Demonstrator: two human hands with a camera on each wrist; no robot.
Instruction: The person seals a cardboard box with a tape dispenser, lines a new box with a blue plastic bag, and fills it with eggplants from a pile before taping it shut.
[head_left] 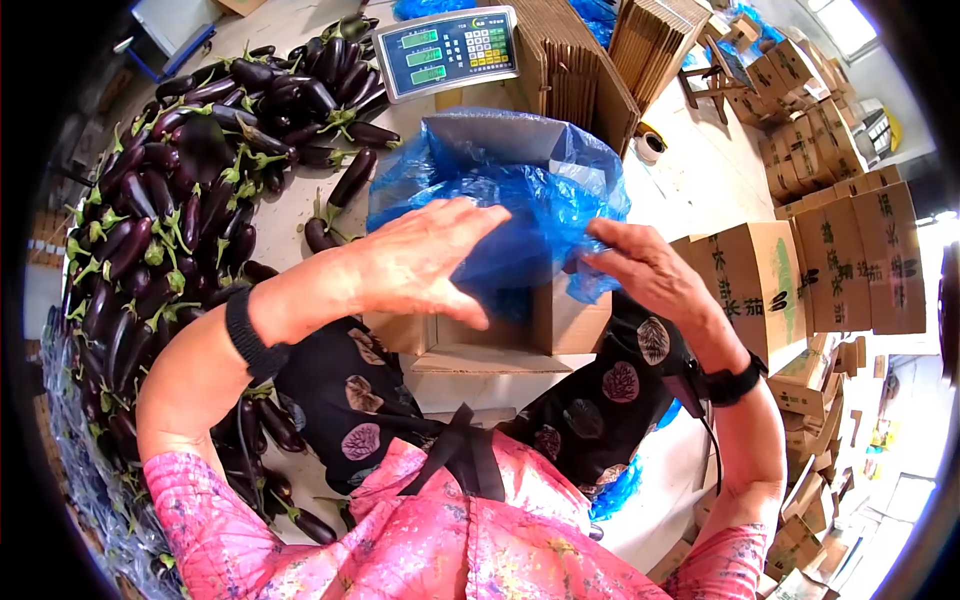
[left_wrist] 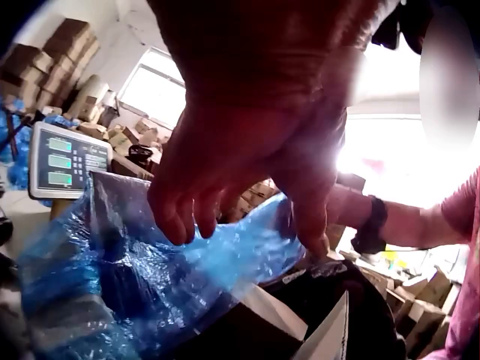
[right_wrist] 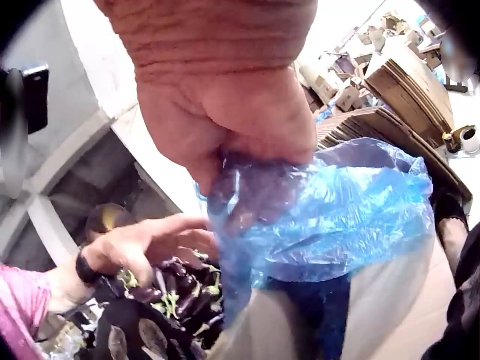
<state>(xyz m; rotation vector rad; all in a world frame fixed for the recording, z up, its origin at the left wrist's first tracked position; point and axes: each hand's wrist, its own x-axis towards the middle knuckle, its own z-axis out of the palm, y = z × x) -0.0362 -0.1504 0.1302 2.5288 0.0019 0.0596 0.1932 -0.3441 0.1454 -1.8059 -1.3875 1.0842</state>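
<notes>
A thin blue plastic bag (head_left: 500,200) lines an open cardboard box (head_left: 490,360) standing between the person's knees, its film draped over the far and side walls. The right hand (head_left: 650,265) pinches the bag's edge at the box's right side; in the right wrist view the film (right_wrist: 337,217) bunches up under its fingers. Over the box's left part the left hand (head_left: 420,260) hovers with fingers extended and thumb apart. In the left wrist view the left hand (left_wrist: 247,150) hangs above the film with its fingers pointing down, nothing held between them.
A large heap of eggplants (head_left: 150,220) covers the left side. Beyond the box stand a digital scale display (head_left: 447,52) and stacked flat cardboard (head_left: 580,80). A tape roll (head_left: 650,146) lies to the right, near printed boxes (head_left: 750,285).
</notes>
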